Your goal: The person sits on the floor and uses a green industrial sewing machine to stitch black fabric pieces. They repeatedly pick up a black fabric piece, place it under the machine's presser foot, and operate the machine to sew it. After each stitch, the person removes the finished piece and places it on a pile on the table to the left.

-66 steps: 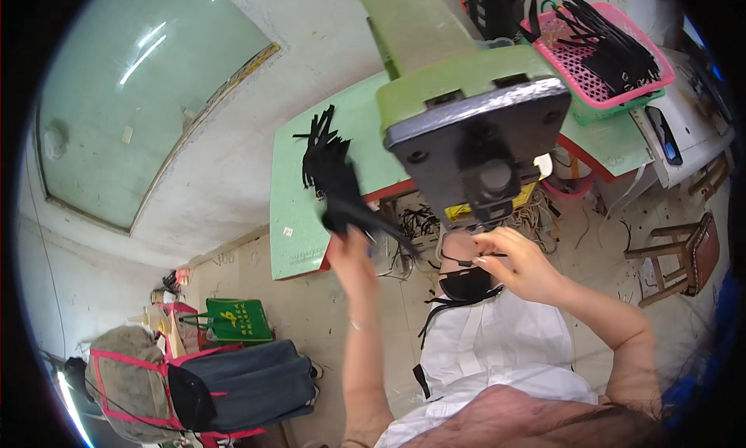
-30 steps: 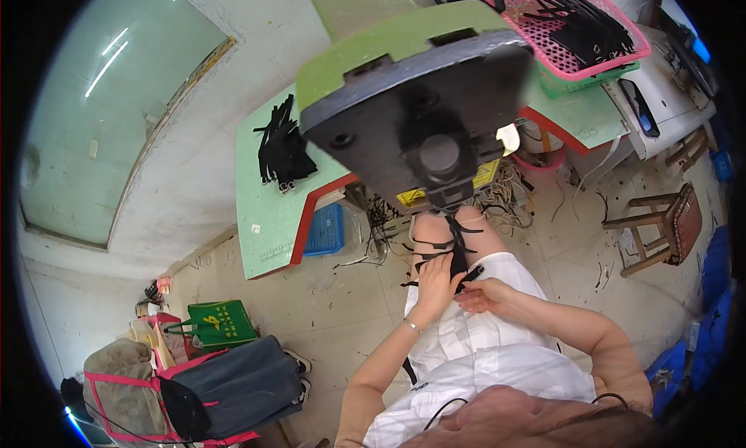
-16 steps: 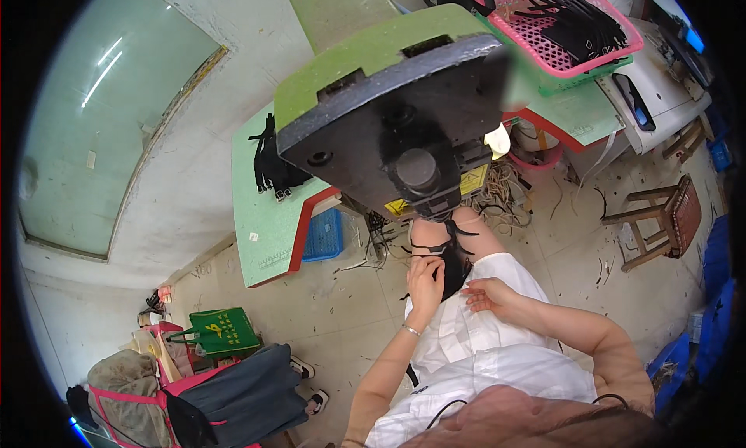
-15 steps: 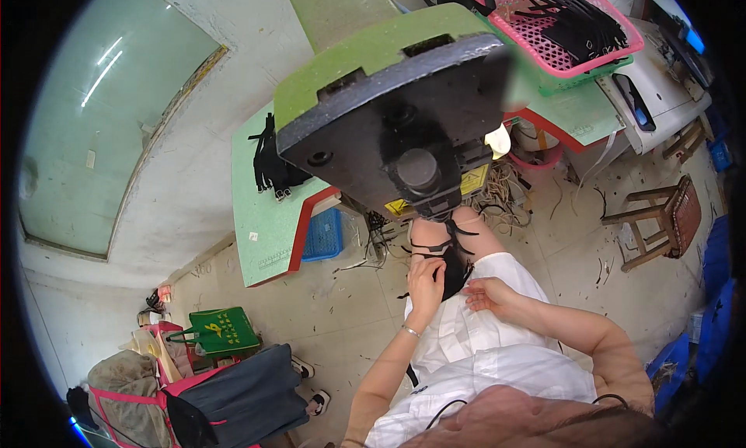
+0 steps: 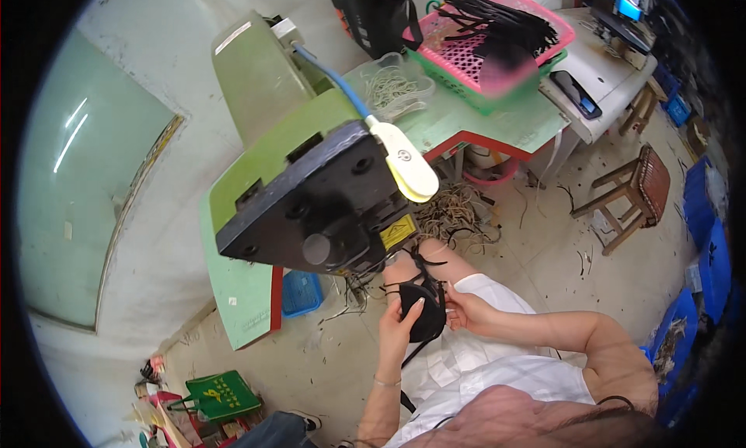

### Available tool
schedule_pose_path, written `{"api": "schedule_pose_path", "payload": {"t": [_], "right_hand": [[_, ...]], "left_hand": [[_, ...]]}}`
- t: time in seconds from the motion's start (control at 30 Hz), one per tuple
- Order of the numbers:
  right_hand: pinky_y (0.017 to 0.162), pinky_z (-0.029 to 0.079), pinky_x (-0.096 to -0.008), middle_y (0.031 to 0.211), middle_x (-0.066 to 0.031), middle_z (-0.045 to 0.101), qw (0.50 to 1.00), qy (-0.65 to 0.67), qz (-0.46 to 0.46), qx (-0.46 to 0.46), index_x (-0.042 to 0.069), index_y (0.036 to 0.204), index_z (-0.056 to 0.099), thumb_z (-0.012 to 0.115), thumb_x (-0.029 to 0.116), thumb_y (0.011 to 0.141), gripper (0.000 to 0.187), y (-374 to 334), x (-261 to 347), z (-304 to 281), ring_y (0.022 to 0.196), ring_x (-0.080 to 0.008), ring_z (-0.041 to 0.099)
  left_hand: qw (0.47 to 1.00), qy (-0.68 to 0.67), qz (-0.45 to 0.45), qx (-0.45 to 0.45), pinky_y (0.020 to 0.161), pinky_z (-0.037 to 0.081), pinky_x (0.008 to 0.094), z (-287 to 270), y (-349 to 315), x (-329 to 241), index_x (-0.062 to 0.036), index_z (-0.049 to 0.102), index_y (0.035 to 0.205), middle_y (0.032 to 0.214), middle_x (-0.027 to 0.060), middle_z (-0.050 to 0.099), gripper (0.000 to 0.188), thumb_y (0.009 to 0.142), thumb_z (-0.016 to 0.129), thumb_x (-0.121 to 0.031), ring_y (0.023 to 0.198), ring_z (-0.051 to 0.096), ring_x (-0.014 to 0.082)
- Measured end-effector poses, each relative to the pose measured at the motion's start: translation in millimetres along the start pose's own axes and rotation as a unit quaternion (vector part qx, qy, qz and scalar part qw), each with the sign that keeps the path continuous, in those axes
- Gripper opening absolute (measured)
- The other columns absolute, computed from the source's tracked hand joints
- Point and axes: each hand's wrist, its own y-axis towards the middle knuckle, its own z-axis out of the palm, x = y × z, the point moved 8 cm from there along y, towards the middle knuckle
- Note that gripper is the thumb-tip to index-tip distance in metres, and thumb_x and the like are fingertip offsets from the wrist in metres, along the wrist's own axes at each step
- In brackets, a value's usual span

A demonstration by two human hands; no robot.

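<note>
One black cloth [image 5: 422, 314] sits over my lap [image 5: 439, 370], and my left hand [image 5: 395, 324] is clamped on its left side, thumb on top and the other fingers mostly hidden, I think to keep it steady. My right hand [image 5: 466, 308] is at its other edge, thumb and fingertips close together; they may be pinching it, but I cannot tell. Held low and close like this, it seems easy to reach from both sides. Its straps [image 5: 423, 259] spread loose beyond my fingers, a little in the way. Ahead of my left fingers hangs the machine [image 5: 311, 207], blocking much of the green table [image 5: 242, 316], with a white lamp [image 5: 412, 168] jutting off its right side. Far ahead and right of my fingers are a pink basket [image 5: 447, 66] of black strips [image 5: 497, 17], a phone [image 5: 576, 94] and a stool [image 5: 651, 184]. A heap of cords [image 5: 457, 215] lies past my fingertips.
</note>
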Motion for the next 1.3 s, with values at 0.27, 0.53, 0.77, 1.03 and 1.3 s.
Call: {"api": "schedule_pose_path", "payload": {"t": [0.27,0.53,0.77,1.03,1.3], "right_hand": [[0.057,0.047,-0.0240,0.084,-0.0062,0.064,0.900,-0.408,-0.151,0.042,-0.005,0.099,0.061,0.065,0.012,0.083,0.024,-75,121,76,0.061,-0.0078,0.056],[0.057,0.045,-0.0194,0.077,-0.0023,0.064,0.821,-0.487,-0.298,-0.012,-0.003,0.095,0.062,0.067,0.004,0.079,0.018,-115,198,105,0.064,-0.0034,0.056],[0.059,0.043,-0.0180,0.075,-0.0009,0.063,0.813,-0.509,-0.282,-0.018,-0.003,0.094,0.062,0.068,0.004,0.077,0.019,-117,205,112,0.067,-0.0033,0.055],[0.054,0.036,-0.0181,0.068,0.0041,0.057,0.778,-0.551,-0.300,0.018,-0.002,0.096,0.062,0.068,0.006,0.078,0.021,-103,204,140,0.061,-0.0002,0.045],[0.063,0.042,-0.0216,0.081,-0.0005,0.061,0.707,-0.649,-0.255,0.120,-0.001,0.107,0.053,0.070,0.006,0.076,0.037,-81,210,196,0.070,-0.0038,0.048]], "left_hand": [[0.961,0.069,0.260,-0.071,0.073,0.041,0.0194,48,-30,-97,0.0024,0.059,0.092,0.088,-0.0008,0.049,0.013,0.081,0.065,0.000,0.079,0.049,0.0065],[0.981,0.021,0.189,0.026,0.064,0.043,0.0177,55,-17,-125,0.0023,0.066,0.080,0.072,0.0007,0.061,0.024,0.090,0.058,-0.018,0.067,0.055,0.0053],[0.981,-0.021,0.192,-0.017,0.059,0.046,0.0207,54,-16,-130,0.0017,0.066,0.076,0.068,0.0031,0.062,0.026,0.088,0.061,-0.020,0.060,0.057,0.0087],[0.972,-0.045,0.218,-0.075,0.061,0.048,0.0226,33,-26,-127,0.0019,0.064,0.073,0.066,0.0044,0.060,0.025,0.088,0.060,-0.018,0.058,0.057,0.0100],[0.975,0.117,0.191,0.015,0.066,0.046,0.0191,31,-34,-160,0.0012,0.063,0.099,0.088,0.0006,0.061,0.018,0.088,0.061,-0.013,0.071,0.055,0.0049]]}}
